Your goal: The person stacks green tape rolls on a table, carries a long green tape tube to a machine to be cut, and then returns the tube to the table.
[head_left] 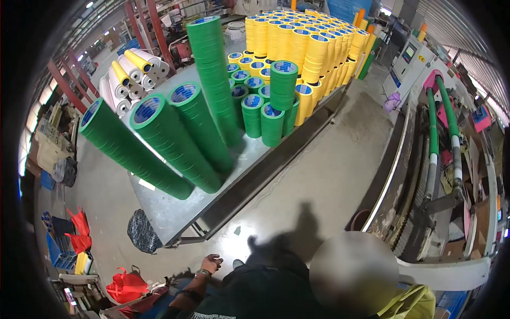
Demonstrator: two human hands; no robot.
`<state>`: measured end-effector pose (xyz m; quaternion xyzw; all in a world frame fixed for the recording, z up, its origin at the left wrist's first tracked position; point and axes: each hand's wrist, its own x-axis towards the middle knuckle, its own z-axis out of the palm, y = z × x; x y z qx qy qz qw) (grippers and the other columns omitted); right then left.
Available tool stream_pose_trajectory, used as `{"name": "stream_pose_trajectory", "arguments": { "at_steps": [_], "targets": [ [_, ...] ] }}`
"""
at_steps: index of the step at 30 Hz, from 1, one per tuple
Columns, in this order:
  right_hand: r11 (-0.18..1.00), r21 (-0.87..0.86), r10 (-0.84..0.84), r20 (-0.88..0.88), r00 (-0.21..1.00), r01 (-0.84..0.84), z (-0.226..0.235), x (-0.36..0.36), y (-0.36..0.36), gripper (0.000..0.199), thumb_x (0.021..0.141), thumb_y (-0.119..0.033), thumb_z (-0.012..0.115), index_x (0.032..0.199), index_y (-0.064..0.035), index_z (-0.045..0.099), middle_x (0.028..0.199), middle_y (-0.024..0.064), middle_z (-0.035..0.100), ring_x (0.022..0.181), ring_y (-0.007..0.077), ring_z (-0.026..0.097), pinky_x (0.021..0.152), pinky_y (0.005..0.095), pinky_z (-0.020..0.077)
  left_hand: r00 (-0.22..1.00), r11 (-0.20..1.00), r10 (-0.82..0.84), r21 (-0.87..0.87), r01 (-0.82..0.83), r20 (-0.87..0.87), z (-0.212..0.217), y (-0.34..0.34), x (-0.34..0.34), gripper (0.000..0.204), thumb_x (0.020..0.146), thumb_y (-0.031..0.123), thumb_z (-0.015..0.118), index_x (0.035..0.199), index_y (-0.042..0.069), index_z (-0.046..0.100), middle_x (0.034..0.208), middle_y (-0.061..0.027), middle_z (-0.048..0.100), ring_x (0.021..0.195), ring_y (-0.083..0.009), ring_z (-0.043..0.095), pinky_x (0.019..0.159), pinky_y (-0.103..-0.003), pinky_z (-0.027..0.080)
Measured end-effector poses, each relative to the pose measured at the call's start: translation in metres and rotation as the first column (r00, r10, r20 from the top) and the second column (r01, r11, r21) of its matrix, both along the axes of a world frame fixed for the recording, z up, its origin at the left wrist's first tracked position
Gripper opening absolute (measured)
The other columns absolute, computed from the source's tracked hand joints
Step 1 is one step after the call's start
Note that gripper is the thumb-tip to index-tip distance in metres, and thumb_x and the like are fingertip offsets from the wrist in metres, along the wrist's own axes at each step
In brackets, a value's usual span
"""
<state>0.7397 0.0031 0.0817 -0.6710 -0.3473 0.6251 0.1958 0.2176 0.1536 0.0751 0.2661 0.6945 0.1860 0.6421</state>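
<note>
My left hand [212, 263] hangs low beside my dark shirt, short of the metal table's near end. Its fingers are loosely bent and apart, with nothing seen in them; a band circles the wrist. My right hand is out of sight. The grey metal table [164, 212] is the surface closest to my left hand. Tall stacks of green tape rolls [204, 138] stand on its near part, one higher than the others. Behind them are shorter green stacks [272, 127] and a large block of yellow tape rolls [297, 48].
A machine with green and white bars [434, 122] lines the right side, with a control cabinet [406, 64] farther back. White and yellow long rolls [127, 80] lie at the far left. A black wrapped bundle [142, 232] and a red bag [126, 286] sit at the lower left.
</note>
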Motion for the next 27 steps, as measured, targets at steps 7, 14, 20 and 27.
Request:
{"name": "stream_pose_trajectory", "arguments": {
  "at_steps": [7,14,20,27],
  "targets": [
    [0.963,0.232,0.012,0.462,0.887,-0.134,0.056,0.132,0.211,0.018,0.089,-0.018,0.059,0.094,-0.0020,0.065,0.087,0.0082,0.069,0.077,0.0153,0.065,0.068,0.0295,0.0509,0.999,0.963,0.039,0.268,-0.028,-0.036,0.039,0.078,0.090,0.044,0.077,0.013,0.076,0.115,0.001,0.058,0.092,-0.0083,0.067,0.079,-0.0150,0.062,0.071,-0.028,0.051],
    [0.726,0.668,-0.092,0.331,0.939,-0.164,0.262,0.127,0.444,0.029,0.091,-0.025,0.058,0.107,-0.0014,0.061,0.084,0.0102,0.063,0.079,0.0179,0.057,0.075,0.0327,0.0476,1.000,0.850,0.002,0.526,0.013,-0.027,0.101,0.210,0.168,0.065,0.079,0.015,0.074,0.134,-0.002,0.044,0.120,-0.0187,0.058,0.112,-0.0244,0.056,0.092,-0.036,0.048],
    [0.147,0.802,0.035,0.580,0.814,-0.579,0.471,0.032,0.576,0.046,0.078,-0.013,0.066,0.121,-0.0018,0.054,0.112,0.0175,0.061,0.103,0.0332,0.060,0.089,0.0375,0.0469,0.981,0.800,0.148,0.569,-0.191,0.122,0.113,0.327,0.220,0.080,0.079,0.013,0.075,0.143,0.001,0.029,0.130,-0.0160,0.048,0.116,-0.0241,0.051,0.097,-0.036,0.045],
    [-0.493,0.613,0.027,0.720,0.693,-0.618,0.581,-0.075,0.707,0.061,0.077,-0.020,0.067,0.133,-0.0072,0.045,0.127,0.0185,0.053,0.116,0.0369,0.051,0.099,0.0438,0.0407,0.907,0.738,0.421,0.580,-0.347,0.007,0.094,0.426,0.235,0.083,0.073,0.020,0.078,0.141,-0.001,0.033,0.120,-0.0153,0.053,0.094,-0.0188,0.057,0.084,-0.032,0.049]
  ]
}}
